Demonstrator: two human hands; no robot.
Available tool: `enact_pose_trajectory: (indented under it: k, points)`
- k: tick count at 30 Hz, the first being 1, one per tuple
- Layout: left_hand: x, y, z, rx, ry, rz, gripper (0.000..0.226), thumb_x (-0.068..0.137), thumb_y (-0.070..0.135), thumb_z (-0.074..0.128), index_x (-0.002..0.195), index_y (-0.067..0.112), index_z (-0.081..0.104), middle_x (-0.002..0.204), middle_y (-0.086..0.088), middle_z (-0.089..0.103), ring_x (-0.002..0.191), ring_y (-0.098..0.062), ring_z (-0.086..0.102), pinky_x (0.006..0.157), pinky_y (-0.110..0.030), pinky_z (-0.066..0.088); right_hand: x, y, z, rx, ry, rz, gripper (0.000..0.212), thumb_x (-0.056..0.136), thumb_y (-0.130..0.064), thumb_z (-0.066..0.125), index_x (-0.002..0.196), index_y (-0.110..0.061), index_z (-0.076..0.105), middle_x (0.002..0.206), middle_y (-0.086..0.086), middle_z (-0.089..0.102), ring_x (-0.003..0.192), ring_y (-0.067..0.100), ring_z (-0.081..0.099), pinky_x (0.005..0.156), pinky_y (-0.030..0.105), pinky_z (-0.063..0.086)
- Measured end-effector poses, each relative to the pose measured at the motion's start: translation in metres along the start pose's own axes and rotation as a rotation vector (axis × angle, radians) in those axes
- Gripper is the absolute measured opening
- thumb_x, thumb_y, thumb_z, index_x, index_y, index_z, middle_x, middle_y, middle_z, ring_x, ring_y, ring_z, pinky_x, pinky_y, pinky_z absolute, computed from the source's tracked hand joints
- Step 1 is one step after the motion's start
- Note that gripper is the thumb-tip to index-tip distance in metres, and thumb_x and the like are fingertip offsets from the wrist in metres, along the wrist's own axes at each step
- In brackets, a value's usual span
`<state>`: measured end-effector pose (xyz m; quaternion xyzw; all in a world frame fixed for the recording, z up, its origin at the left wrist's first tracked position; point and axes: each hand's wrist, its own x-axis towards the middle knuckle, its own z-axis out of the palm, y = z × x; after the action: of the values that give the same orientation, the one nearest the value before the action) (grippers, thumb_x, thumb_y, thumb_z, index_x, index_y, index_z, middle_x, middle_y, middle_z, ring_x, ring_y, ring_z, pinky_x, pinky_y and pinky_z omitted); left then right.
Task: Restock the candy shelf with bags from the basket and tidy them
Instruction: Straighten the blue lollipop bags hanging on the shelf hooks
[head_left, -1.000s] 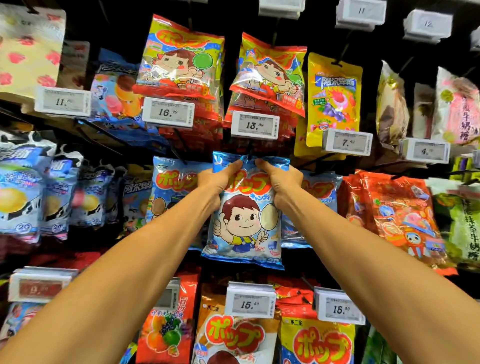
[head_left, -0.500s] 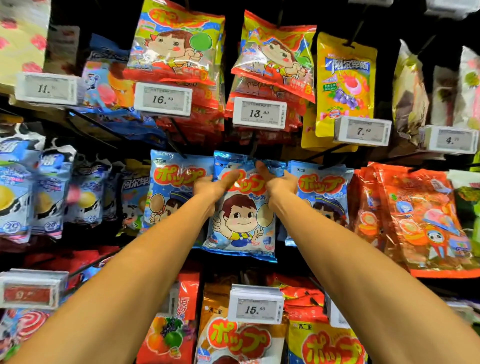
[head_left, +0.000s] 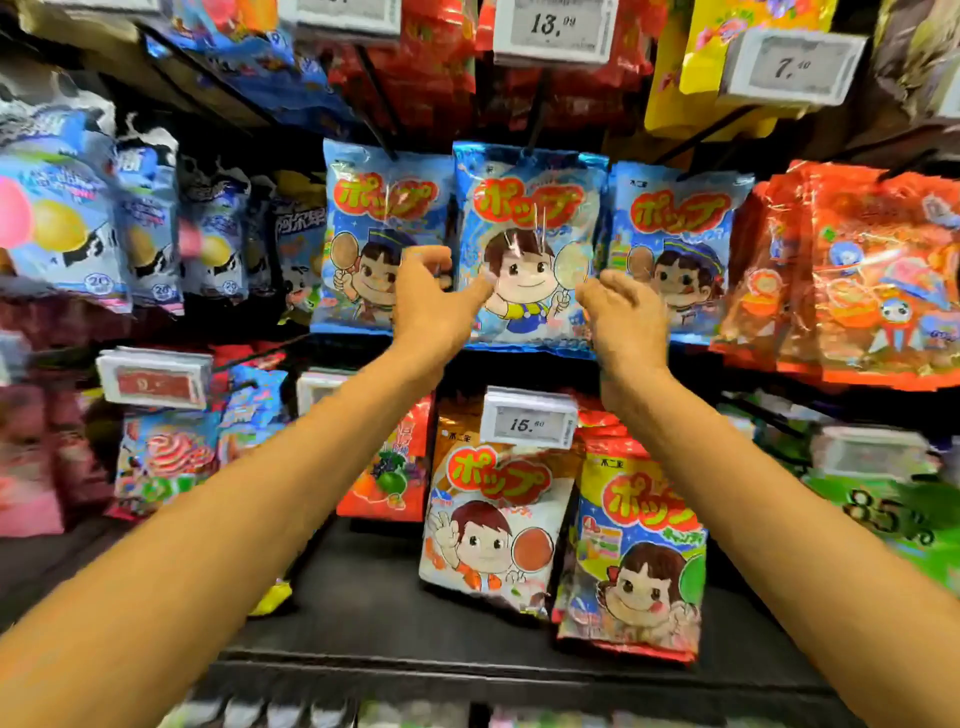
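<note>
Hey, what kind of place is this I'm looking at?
Most likely a shop's sweets aisle: blue candy bags hang in a row, a price tag reads 15.60, and a black shelf runs below.

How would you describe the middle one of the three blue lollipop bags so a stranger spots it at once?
Find the 13.09 price tag at the top; directly below, three blue bags hang side by side. Take the middle bag. Its child is bareheaded with a pale lollipop, while the left bag and right bag show a blue cap and brown lollipop.
</note>
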<state>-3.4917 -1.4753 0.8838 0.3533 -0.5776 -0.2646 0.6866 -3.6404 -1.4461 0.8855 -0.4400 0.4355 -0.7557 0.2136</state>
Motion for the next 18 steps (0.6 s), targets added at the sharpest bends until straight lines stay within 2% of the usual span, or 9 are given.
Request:
enact_pose_trajectory:
  k: [4, 7, 10, 13, 16, 18]
  points:
    - [-0.082, -0.017, -0.027, -0.121, -0.138, -0.041, 0.008, 0.089, 0.006, 0.065, 0.092, 0.013, 0.065, 0.089, -0.002, 0.068, 0.085, -0.013, 0.063, 0.081, -0.029, 0.053, -0.080, 0.030, -0.039, 0.032, -0.140, 0.024, 0.016, 0.088, -0.002, 0.064, 0.103, -0.007, 0.067, 0.083, 0.000, 0.069, 0.076, 0.007, 0.065, 0.073, 0.020, 0.054]
    - [-0.149, -0.049, -0.046, -0.127, -0.201, -0.144, 0.021, 0.089, 0.003, 0.061, 0.080, 0.020, 0.066, 0.081, 0.005, 0.069, 0.076, -0.008, 0.064, 0.066, -0.019, 0.051, -0.146, 0.060, -0.071, -0.009, -0.155, -0.029, 0.013, 0.085, -0.002, 0.067, 0.088, -0.014, 0.070, 0.081, -0.008, 0.072, 0.077, 0.005, 0.065, 0.072, 0.018, 0.051]
    - [-0.218, -0.101, -0.067, -0.114, -0.207, -0.367, 0.023, 0.090, 0.000, 0.056, 0.078, 0.018, 0.065, 0.073, 0.008, 0.069, 0.062, -0.004, 0.061, 0.055, -0.016, 0.048, -0.213, 0.104, -0.102, -0.046, -0.128, -0.030, 0.021, 0.083, -0.004, 0.068, 0.082, -0.025, 0.069, 0.077, -0.017, 0.070, 0.074, -0.003, 0.063, 0.072, 0.011, 0.048]
    - [-0.295, -0.170, -0.089, -0.010, -0.229, -0.643, 0.015, 0.091, 0.003, 0.056, 0.081, 0.010, 0.065, 0.068, 0.007, 0.066, 0.059, -0.004, 0.059, 0.054, -0.018, 0.048, -0.277, 0.185, -0.133, -0.163, -0.222, 0.259, 0.027, 0.083, -0.001, 0.066, 0.078, -0.027, 0.071, 0.070, -0.011, 0.067, 0.068, 0.004, 0.060, 0.067, 0.018, 0.049]
    - [-0.377, -0.238, -0.107, 0.142, -0.271, -0.920, 0.016, 0.096, 0.004, 0.053, 0.096, -0.002, 0.067, 0.071, -0.006, 0.058, 0.059, -0.004, 0.053, 0.055, -0.018, 0.042, -0.347, 0.277, -0.168, -0.352, -0.327, 0.605, 0.017, 0.090, 0.003, 0.061, 0.085, -0.011, 0.070, 0.065, -0.005, 0.061, 0.059, 0.004, 0.054, 0.063, 0.027, 0.045]
    - [-0.438, -0.285, -0.124, 0.246, -0.250, -1.171, 0.013, 0.098, 0.005, 0.053, 0.095, 0.002, 0.065, 0.071, -0.005, 0.059, 0.061, -0.009, 0.054, 0.053, -0.020, 0.043, -0.397, 0.341, -0.198, -0.460, -0.369, 0.880, 0.017, 0.092, 0.003, 0.058, 0.091, -0.009, 0.069, 0.076, 0.003, 0.063, 0.069, 0.011, 0.058, 0.072, 0.034, 0.049]
